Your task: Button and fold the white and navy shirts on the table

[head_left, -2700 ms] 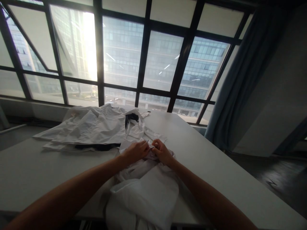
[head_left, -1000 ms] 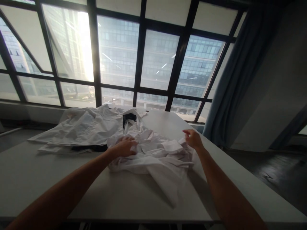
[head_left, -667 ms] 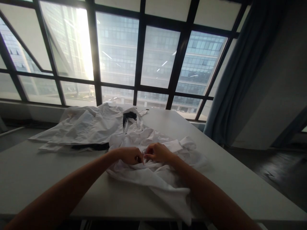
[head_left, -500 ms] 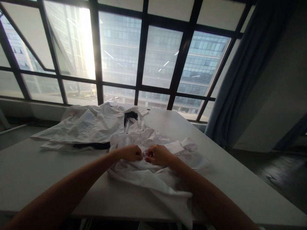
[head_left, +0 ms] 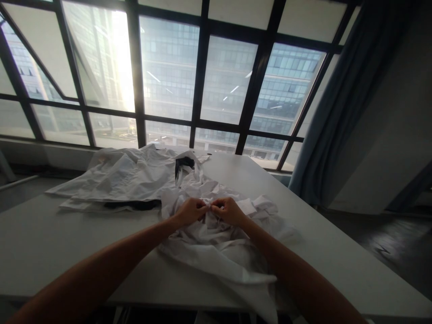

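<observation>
A crumpled white shirt [head_left: 229,256] lies on the white table, one part hanging over the near edge. My left hand [head_left: 191,211] pinches its fabric near the middle, fingers closed. Right beside it, my right hand [head_left: 229,210] grips the same bunched cloth between thumb and forefinger. The fingertips of both hands almost meet, and any small detail between them is too fine to make out. Behind and to the left, more white garments [head_left: 118,173] are spread out, with a black strip [head_left: 135,204] along their near edge and a black piece [head_left: 184,163] further back.
The white table [head_left: 67,243] reaches back to a wide black-framed window [head_left: 168,67]. A blue curtain [head_left: 330,121] hangs at the right, beyond the table's right edge. Dark floor [head_left: 388,238] shows past that edge.
Both hands have moved slightly up and away, coming closer together on the cloth. The bunched fabric between them is lifted, and the shirt's near part has shifted a little right.
</observation>
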A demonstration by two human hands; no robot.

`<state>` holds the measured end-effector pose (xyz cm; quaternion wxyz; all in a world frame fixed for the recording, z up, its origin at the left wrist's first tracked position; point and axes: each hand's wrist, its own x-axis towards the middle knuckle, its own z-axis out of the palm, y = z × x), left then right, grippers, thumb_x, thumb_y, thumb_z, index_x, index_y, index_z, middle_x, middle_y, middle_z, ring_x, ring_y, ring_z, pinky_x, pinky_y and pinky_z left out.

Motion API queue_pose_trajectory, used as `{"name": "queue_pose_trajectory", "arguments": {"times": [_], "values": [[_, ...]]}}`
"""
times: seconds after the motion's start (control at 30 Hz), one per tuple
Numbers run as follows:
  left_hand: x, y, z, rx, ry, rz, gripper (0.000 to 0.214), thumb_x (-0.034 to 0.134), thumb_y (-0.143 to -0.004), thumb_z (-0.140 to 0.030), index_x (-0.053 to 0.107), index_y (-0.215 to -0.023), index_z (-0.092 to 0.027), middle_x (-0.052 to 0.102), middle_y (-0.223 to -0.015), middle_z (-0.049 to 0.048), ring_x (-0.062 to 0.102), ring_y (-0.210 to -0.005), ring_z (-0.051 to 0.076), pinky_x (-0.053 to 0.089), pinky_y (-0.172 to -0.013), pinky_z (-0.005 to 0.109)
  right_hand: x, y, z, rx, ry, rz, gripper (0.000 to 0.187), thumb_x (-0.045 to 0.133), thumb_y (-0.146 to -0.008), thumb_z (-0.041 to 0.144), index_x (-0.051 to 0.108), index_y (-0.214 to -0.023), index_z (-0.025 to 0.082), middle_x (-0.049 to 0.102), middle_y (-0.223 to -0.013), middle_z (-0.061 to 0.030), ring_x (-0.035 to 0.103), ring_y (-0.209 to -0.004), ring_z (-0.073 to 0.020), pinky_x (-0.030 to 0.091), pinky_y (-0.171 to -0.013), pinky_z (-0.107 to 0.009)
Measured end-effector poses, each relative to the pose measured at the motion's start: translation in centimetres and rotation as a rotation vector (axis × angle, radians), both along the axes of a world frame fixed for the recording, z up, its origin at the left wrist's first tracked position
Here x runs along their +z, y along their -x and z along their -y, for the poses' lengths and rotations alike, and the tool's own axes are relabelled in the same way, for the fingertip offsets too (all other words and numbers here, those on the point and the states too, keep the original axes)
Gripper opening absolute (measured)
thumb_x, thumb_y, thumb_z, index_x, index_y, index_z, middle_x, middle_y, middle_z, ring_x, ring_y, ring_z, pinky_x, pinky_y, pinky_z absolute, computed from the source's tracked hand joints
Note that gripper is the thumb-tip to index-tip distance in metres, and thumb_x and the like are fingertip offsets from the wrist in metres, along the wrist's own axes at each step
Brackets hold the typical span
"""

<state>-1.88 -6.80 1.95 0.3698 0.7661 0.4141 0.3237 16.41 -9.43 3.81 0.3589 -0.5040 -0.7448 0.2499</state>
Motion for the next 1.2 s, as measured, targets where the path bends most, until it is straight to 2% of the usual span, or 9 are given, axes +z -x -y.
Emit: {"name": "queue_pose_trajectory", "arguments": {"times": [0.2, 0.43, 0.57, 0.67, 0.77, 0.93, 1.2], "values": [[0.2, -0.3, 0.5, 0.01, -0.209, -0.019, 0.016, 0.054, -0.073, -0.024, 0.063, -0.067, -0.013, 0.056, -0.055, -0.002, 0.049, -0.055, 0.01, 0.033, -0.052, 0.019, -0.2, -0.3, -0.4, -0.005, 0.009, 0.0, 0.02, 0.058, -0.07, 0.028, 0.069, -0.068, 0.012, 0.057, -0.055, 0.0017, 0.044, -0.053, -0.0094, 0.033, -0.05, -0.02], [-0.4, 0.0, -0.2, -0.101, -0.239, -0.018, 0.019, 0.053, -0.078, -0.028, 0.06, -0.067, -0.013, 0.053, -0.057, -0.0035, 0.045, -0.055, 0.009, 0.032, -0.052, 0.019, -0.4, -0.8, -0.7, 0.035, 0.094, -0.067, 0.021, 0.058, -0.069, 0.033, 0.064, -0.064, 0.013, 0.047, -0.051, 0.0042, 0.037, -0.049, -0.0079, 0.028, -0.047, -0.02], [0.0, 0.2, -0.1, -0.025, -0.257, -0.114, 0.03, 0.052, -0.083, -0.036, 0.063, -0.068, -0.012, 0.056, -0.056, -0.0011, 0.05, -0.057, 0.012, 0.032, -0.052, 0.021, -0.4, -0.6, -0.6, 0.034, 0.029, -0.094, 0.019, 0.056, -0.069, 0.032, 0.06, -0.063, 0.015, 0.049, -0.055, 0.0038, 0.04, -0.053, -0.0089, 0.031, -0.05, -0.021], [0.4, 0.0, 0.3, 0.028, -0.296, -0.149, 0.027, 0.052, -0.083, -0.032, 0.066, -0.072, -0.012, 0.063, -0.062, 0.0017, 0.055, -0.061, 0.014, 0.035, -0.055, 0.022, -0.4, -0.4, -0.5, 0.018, -0.021, -0.073, 0.018, 0.053, -0.07, 0.031, 0.056, -0.062, 0.015, 0.048, -0.056, 0.0035, 0.041, -0.055, -0.0096, 0.032, -0.052, -0.021], [0.5, -0.1, 0.7, 0.011, -0.335, -0.098, 0.023, 0.054, -0.082, -0.031, 0.069, -0.082, -0.013, 0.069, -0.072, 0.0035, 0.06, -0.066, 0.015, 0.039, -0.059, 0.023, -0.4, -0.4, -0.5, 0.025, -0.042, -0.031, 0.018, 0.051, -0.073, 0.03, 0.054, -0.064, 0.016, 0.048, -0.058, 0.0032, 0.041, -0.058, -0.01, 0.032, -0.053, -0.021], [0.6, -0.3, 1.2, -0.025, -0.284, -0.048, 0.029, 0.057, -0.082, -0.038, 0.071, -0.082, -0.013, 0.07, -0.069, 0.0038, 0.06, -0.064, 0.015, 0.042, -0.059, 0.022, -0.4, -0.6, -0.5, 0.099, -0.008, -0.044, 0.021, 0.052, -0.078, 0.034, 0.055, -0.071, 0.015, 0.048, -0.062, 0.0027, 0.041, -0.061, -0.0102, 0.034, -0.054, -0.02], [0.0, -0.2, 0.8, 0.0, -0.243, 0.041, 0.024, 0.057, -0.079, -0.032, 0.071, -0.081, -0.013, 0.07, -0.073, 0.0022, 0.06, -0.067, 0.014, 0.043, -0.061, 0.021, -0.3, -1.0, -0.5, 0.155, 0.018, -0.144, 0.028, 0.058, -0.075, 0.042, 0.056, -0.07, 0.015, 0.049, -0.062, 0.0027, 0.041, -0.06, -0.0101, 0.035, -0.056, -0.022]]}}
